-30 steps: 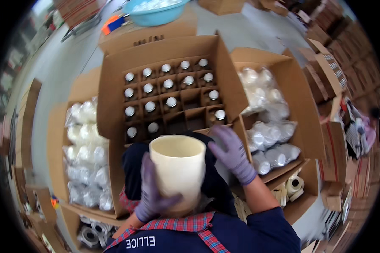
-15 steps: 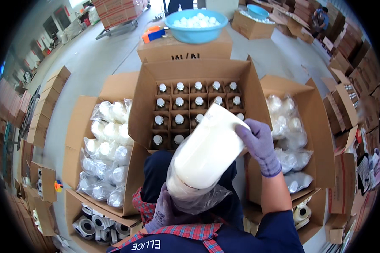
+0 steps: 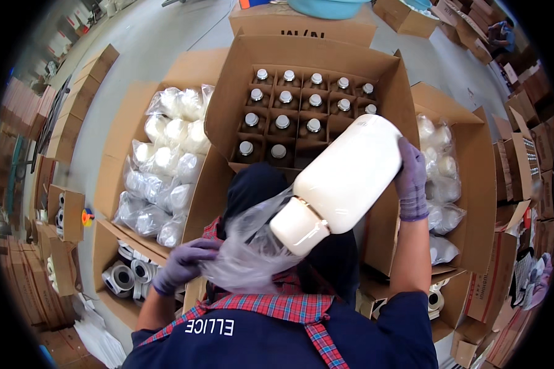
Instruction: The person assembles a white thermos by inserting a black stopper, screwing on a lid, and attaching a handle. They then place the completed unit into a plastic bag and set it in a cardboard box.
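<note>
A glossy cream container (image 3: 351, 175), bottle-shaped and the only unwrapped one seen, lay tilted in the air above a worker's lap (image 3: 335, 264), its capped, gold-ringed end down to the left. The left grip (image 3: 188, 264), purple-gloved, was closed on one clear plastic bag (image 3: 246, 255) bunched beside the cap. The right grip (image 3: 411, 178), gloved alike, was clamped around the broad end.

The piece looked stiff and fairly light, its shine suggesting a slick surface and a finish easily scuffed; the broad body seemed the sure place to hold, with a second hold under the shoulder, since the thin, limp bag would give little support.

Nearby stood two low boxes, one at left (image 3: 104, 298) and one at right (image 3: 454, 313), both with ring-shaped pieces too overlapped to count. Beyond them, two cartons, left (image 3: 118, 172) and right (image 3: 468, 197), held bagged pieces, also past exact counting. Between these, a divided carton (image 3: 314, 55) showed fifteen silver-capped bottles (image 3: 285, 96) in rows of five, five, three and two; the container may have hidden more. Farther off were two blue basins (image 3: 329, 8) and one co-worker (image 3: 503, 38).
</note>
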A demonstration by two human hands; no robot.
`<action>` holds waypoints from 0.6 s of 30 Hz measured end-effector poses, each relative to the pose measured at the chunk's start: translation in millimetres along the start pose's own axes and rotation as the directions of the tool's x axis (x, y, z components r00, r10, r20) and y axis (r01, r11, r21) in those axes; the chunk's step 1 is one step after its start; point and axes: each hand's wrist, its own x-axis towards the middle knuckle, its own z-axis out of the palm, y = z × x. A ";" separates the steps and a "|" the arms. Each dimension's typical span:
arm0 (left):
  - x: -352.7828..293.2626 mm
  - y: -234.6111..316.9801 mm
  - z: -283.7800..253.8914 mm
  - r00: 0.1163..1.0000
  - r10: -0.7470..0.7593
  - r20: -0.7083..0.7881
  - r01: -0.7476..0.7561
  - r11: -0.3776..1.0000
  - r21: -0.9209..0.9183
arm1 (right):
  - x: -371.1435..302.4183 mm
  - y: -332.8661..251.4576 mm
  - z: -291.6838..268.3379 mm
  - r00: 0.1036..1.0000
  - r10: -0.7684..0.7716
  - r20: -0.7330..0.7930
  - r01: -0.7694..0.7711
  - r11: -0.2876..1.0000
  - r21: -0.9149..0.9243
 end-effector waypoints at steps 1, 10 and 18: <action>-13.1 -8.5 -27.3 0.996 -0.091 0.026 0.091 0.996 -0.005 | -1.8 -5.8 -1.6 0.999 -0.044 0.028 0.046 0.998 -0.052; 245.2 21.4 -16.7 0.705 0.372 -0.604 -0.283 0.928 0.242 | -104.3 -37.0 118.4 0.436 -0.278 0.856 0.862 0.401 -0.309; 392.5 -178.9 -66.6 0.973 0.221 -0.060 -0.044 0.440 0.897 | 58.4 48.1 57.1 0.909 -0.305 0.284 0.417 0.674 -0.611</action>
